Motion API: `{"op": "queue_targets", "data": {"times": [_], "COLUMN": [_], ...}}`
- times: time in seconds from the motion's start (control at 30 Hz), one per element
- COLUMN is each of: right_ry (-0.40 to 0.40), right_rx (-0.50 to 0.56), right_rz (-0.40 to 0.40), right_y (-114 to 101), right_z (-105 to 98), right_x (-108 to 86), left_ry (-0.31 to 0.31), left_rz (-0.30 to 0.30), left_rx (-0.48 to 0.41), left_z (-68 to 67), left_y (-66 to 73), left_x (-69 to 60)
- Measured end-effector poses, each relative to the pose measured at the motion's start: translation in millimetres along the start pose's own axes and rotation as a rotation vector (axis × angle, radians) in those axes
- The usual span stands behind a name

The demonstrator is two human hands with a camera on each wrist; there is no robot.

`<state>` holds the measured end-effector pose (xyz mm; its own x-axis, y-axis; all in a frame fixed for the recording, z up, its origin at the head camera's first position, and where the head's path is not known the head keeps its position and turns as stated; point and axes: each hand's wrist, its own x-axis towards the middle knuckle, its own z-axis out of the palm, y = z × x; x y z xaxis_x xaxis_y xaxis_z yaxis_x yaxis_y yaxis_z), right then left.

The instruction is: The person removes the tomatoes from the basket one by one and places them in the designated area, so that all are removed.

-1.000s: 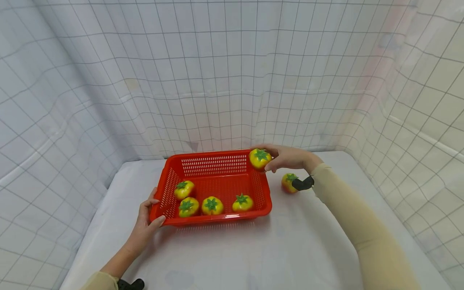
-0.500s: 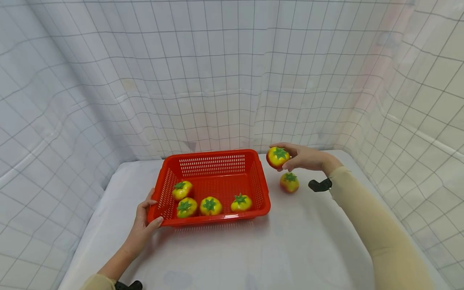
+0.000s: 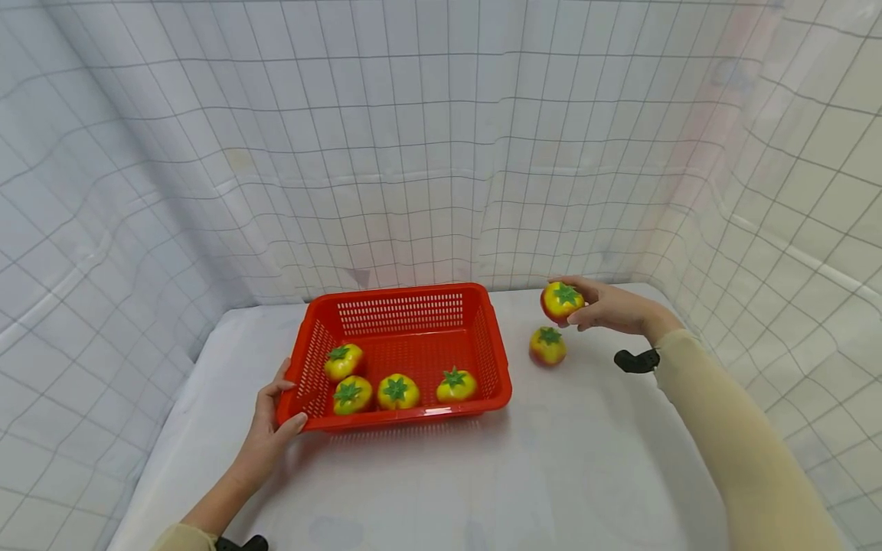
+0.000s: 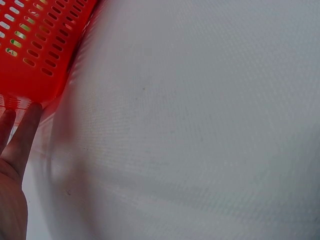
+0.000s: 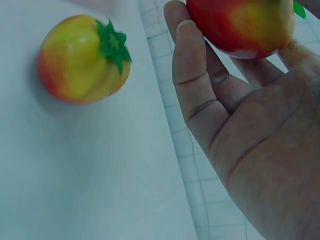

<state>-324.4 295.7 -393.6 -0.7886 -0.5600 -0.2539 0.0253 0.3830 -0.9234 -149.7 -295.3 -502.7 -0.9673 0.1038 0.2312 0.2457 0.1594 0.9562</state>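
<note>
My right hand (image 3: 606,304) grips a yellow-and-red toy tomato (image 3: 561,301) with a green star-shaped top. It holds this fruit above the table, to the right of the red basket (image 3: 406,291). A second loose toy tomato (image 3: 547,347) lies on the table just below it; the right wrist view shows that tomato (image 5: 80,60) beside the held one (image 5: 245,25). My left hand (image 3: 269,425) grips the basket's front left corner, thumb on the near rim. Several toy tomatoes (image 3: 397,392) sit inside, along the basket's front and left. In the left wrist view, fingers (image 4: 25,137) touch the basket's wall (image 4: 37,75).
White cloth covers the table (image 3: 441,490). Gridded white curtains (image 3: 413,153) stand behind it and on both sides. The right hand is close to the table's back edge. A black strap device (image 3: 637,361) sits at the right wrist.
My right hand has moved right with the toy tomato, from over the basket's right back corner to beyond the basket. The left hand keeps its hold on the basket, with only a slight shift in view.
</note>
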Motion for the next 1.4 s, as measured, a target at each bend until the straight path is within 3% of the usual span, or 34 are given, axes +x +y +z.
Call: {"op": "queue_targets", "data": {"times": [0.3,0.73,1.13,1.4], "right_ry": [0.037,0.106,0.129,0.13], "right_rx": [0.043,0.096,0.115,0.125], "right_rz": [-0.003,0.058,0.098,0.13], "right_y": [20.7,50.0,67.6,79.1], "right_z": [-10.5,-10.7,-8.5,-4.5], "right_x": [-11.8,-22.1,-25.1,-26.0], "left_ry": [0.011,0.011,-0.01,0.001], "left_rz": [-0.016,-0.013,0.028,-0.01], "left_rx": [-0.005,-0.004,-0.04,-0.013], "left_z": [-0.3,-1.7,-1.4,-0.4], "left_y": [-2.1,-3.8,-4.0,-3.1], "left_x": [-0.6,0.2,1.0,1.9]}}
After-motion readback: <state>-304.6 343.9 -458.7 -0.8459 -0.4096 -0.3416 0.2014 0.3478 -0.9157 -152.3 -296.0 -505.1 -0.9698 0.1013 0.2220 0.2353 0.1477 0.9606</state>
